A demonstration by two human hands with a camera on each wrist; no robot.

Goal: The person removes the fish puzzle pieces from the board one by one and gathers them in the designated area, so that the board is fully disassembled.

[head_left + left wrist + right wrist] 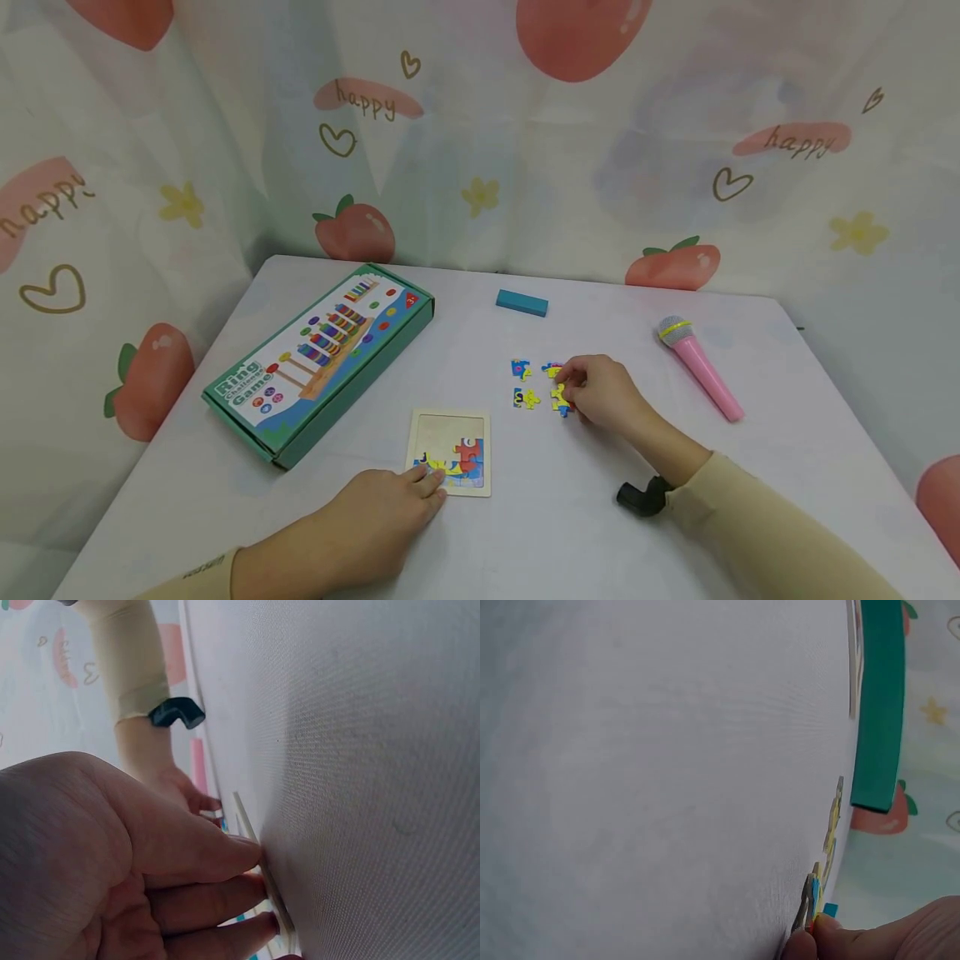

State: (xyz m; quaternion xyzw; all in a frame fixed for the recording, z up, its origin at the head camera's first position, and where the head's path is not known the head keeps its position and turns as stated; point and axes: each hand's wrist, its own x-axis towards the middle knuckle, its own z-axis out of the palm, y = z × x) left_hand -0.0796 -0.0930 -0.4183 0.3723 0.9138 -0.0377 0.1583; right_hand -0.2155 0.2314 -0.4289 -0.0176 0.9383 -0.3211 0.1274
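Observation:
My left hand [375, 518] rests at the lower left corner of a wooden puzzle tray [435, 429], fingertips on its frame. Joined red, blue and yellow pieces [469, 454] fill the tray's lower right part; the fingers cover some of the lower left. My right hand [604, 392] pinches a yellow and blue jigsaw piece [560, 402] between thumb and finger. In the right wrist view this piece [815, 891] is tilted up at the fingertips. Next to it lie loose jigsaw pieces [521, 369], one partly behind the right fingers.
A green Ring Challenge Game box [318, 358] lies at the left. Behind the loose pieces is a blue block [522, 302]. A pink toy microphone [705, 371] lies to the right. A black curved fitting [643, 498] sits at the right cuff. A printed curtain [480, 133] hangs behind the table.

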